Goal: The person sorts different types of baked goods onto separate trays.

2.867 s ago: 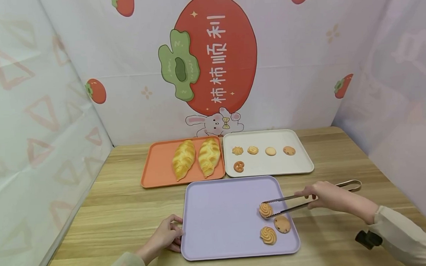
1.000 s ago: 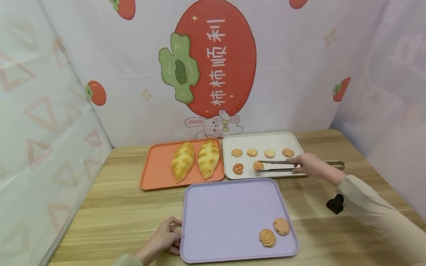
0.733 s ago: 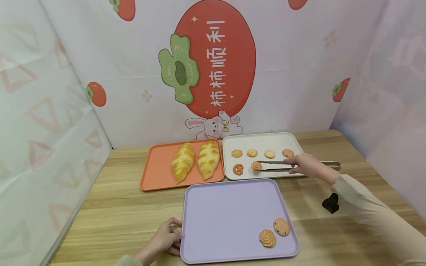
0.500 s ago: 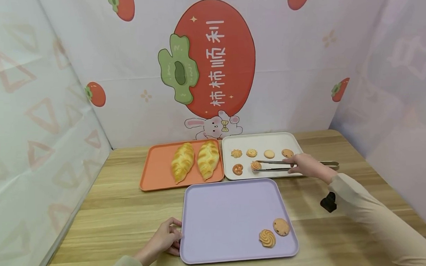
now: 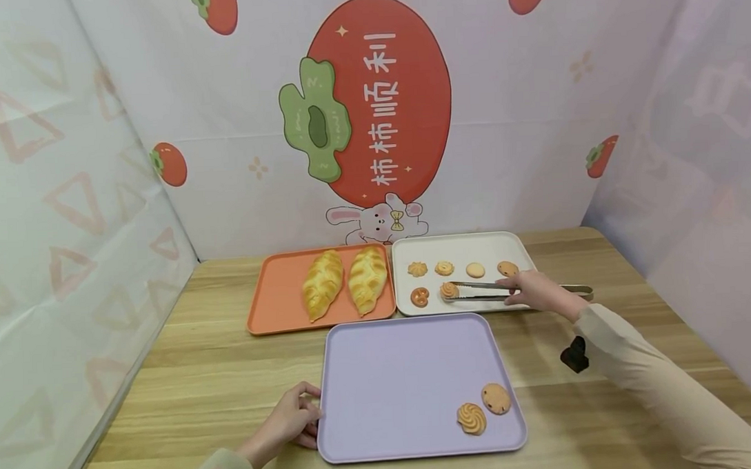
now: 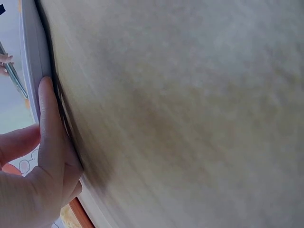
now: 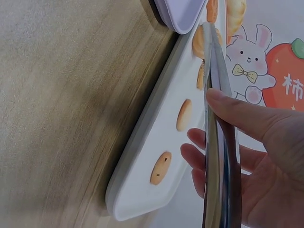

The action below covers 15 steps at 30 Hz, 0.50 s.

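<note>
My right hand (image 5: 538,294) holds metal tongs (image 5: 483,298) above the cream-white tray (image 5: 469,248). Between the tong tips is a swirl cookie (image 5: 449,291), just right of a small pretzel (image 5: 420,297). In the right wrist view, the thumb lies along one tong arm, with fingers on the other side. My left hand (image 5: 293,415) touches the left rim of the lilac tray (image 5: 393,386); in the left wrist view one finger lies straight against the tray's outer wall (image 6: 40,52). A second swirl cookie (image 5: 471,419) and a round cookie (image 5: 496,399) lie at its lower right.
Several cookies line the white tray's back, among them a plain round one (image 5: 475,270) and a speckled one (image 5: 508,268). An orange tray (image 5: 275,293) bears two long bread rolls (image 5: 323,284). All trays stand on a wooden table (image 5: 231,364) before a printed cloth backdrop (image 5: 508,119).
The right hand has carried the swirl cookie with the tongs from the lilac tray up to the white tray, lately shifting slightly left there. The left hand has stayed at the rim.
</note>
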Motion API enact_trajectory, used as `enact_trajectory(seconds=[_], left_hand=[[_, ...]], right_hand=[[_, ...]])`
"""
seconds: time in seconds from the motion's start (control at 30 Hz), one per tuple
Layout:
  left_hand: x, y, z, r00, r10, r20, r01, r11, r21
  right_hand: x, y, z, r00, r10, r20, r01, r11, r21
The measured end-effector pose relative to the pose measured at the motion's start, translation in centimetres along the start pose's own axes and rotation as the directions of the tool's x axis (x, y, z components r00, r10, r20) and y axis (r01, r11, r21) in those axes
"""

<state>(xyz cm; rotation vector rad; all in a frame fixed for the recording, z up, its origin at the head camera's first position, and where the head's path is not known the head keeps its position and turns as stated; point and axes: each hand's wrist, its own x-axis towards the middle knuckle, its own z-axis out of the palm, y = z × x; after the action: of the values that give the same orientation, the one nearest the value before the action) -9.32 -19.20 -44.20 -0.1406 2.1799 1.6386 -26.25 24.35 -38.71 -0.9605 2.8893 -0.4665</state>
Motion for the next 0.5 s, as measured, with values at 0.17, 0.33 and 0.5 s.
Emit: enact_trajectory(seconds=[0.17,0.33,0.5], left_hand=[[-0.07,0.11,-0.03,1.000,0.003,0.001,-0.003,1.000,-0.009],[-0.13,0.17,-0.03,1.000,-0.002,0.003,0.002,1.000,-0.014],[-0.06,0.13,0.02,1.000,-0.002,0.002,0.002,1.000,-0.013]], right_hand=[[0.11,0.16,0.28,1.000,-0.010,0.006,0.010,1.000,0.001],[0.27,0.17,0.46,1.000,0.001,0.019,-0.001,1.000,0.013],[0.37,0.17,0.70,0.999,0.025,0.036,-0.026,0.999,0.032]])
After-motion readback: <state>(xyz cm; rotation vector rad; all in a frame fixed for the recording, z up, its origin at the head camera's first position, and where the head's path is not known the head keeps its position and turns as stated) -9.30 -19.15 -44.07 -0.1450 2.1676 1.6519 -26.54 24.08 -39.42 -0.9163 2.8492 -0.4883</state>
